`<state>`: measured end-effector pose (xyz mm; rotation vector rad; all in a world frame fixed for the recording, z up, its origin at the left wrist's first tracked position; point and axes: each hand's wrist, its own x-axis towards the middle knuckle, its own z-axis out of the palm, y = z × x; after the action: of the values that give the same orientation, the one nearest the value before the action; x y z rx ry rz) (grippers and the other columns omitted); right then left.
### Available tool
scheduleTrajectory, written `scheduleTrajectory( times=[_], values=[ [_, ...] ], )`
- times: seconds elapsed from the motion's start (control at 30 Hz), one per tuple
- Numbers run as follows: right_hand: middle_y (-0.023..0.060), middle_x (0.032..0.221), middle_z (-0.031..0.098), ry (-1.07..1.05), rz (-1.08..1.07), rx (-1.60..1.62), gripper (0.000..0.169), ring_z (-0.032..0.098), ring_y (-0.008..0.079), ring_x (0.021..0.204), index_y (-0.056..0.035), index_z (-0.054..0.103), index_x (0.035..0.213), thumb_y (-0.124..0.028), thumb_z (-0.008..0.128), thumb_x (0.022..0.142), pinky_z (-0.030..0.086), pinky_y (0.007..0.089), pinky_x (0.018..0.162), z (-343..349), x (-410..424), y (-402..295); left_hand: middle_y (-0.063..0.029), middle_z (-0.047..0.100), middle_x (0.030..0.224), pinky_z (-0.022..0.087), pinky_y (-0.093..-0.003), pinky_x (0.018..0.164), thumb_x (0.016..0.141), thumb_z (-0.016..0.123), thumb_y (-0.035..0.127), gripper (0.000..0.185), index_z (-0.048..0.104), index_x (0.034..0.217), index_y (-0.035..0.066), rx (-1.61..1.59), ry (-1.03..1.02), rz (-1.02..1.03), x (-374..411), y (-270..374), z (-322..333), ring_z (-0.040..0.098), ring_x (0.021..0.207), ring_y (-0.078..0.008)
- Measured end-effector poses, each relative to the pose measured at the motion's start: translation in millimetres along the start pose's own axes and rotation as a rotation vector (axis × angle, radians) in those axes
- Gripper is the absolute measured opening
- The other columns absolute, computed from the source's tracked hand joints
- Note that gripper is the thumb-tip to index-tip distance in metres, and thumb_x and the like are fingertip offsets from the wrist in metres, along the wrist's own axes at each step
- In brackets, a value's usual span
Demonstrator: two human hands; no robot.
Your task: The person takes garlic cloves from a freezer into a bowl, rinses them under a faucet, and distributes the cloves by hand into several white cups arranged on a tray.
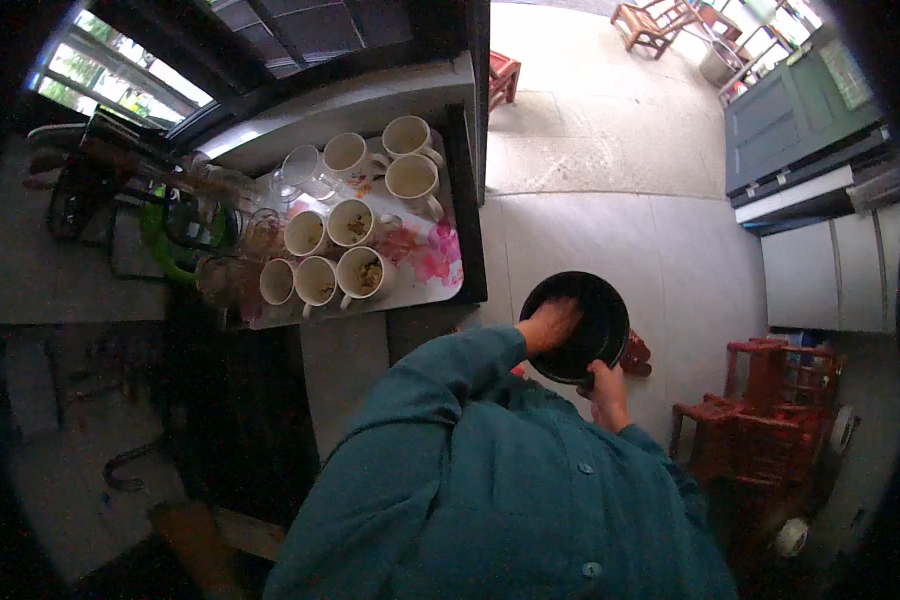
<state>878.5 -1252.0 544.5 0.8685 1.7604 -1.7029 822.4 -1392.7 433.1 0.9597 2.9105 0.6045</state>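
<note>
A round black bowl or pan (pixel 604 330) is held in front of my body, over the tiled floor. My right hand (pixel 608 394) grips its near rim, thumb on the edge. Inside it, blurred, lies my left hand (pixel 556 322); its fingers are indistinct against the dark inside, and whatever they touch cannot be made out. To the left, several white mugs (pixel 361 271) stand on a floral tray (pixel 450 274); some have bits of dry-looking matter at the bottom. Clear glass cups (pixel 302 166) stand among and beside them.
Left of the tray are a green round basket (pixel 154 232) and dark racks near a window. Red-brown wooden stools (pixel 757 412) stand at the right, below a grey cabinet (pixel 795 120). A small wooden chair (pixel 652 26) is farther off.
</note>
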Motion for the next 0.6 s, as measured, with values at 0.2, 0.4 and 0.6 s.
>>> scheduleTrajectory(
  times=[0.2, 0.4, 0.6],
  values=[
    [0.0039, 0.085, 0.051, 0.026, 0.004, -0.031, 0.036, 0.049, 0.0182, 0.069, -0.0121, 0.045, 0.102, -0.017, 0.049, 0.067, 0.041, 0.0339, 0.052, -5, 15, 11, -0.0167, 0.056, 0.085, 0.047, -0.0375, 0.058, 0.069, 0.049, 0.015, 0.020, 0.059, 0.083, 0.005, 0.001, -0.336, -0.116, -16, 15, 29, 0.056, 0.073, -0.0297],
    [0.0041, 0.084, 0.051, -0.024, 0.074, -0.068, 0.034, 0.049, 0.0194, 0.070, -0.0127, 0.044, 0.100, -0.017, 0.048, 0.067, 0.041, 0.0355, 0.054, -14, 23, 18, -0.0187, 0.058, 0.085, 0.045, -0.0397, 0.067, 0.067, 0.053, 0.020, 0.024, 0.061, 0.082, 0.004, -0.473, -0.486, -0.283, -17, 30, 40, 0.057, 0.076, -0.0315],
    [0.0049, 0.088, 0.049, -0.085, 0.110, -0.019, 0.033, 0.049, 0.0198, 0.070, -0.0121, 0.044, 0.099, -0.018, 0.048, 0.067, 0.041, 0.0352, 0.054, -23, 16, 14, -0.0182, 0.057, 0.088, 0.042, -0.0379, 0.072, 0.072, 0.051, 0.034, 0.035, 0.060, 0.087, 0.004, -0.795, -0.572, -0.295, -2, 53, 10, 0.054, 0.082, -0.0323]
  ],
)
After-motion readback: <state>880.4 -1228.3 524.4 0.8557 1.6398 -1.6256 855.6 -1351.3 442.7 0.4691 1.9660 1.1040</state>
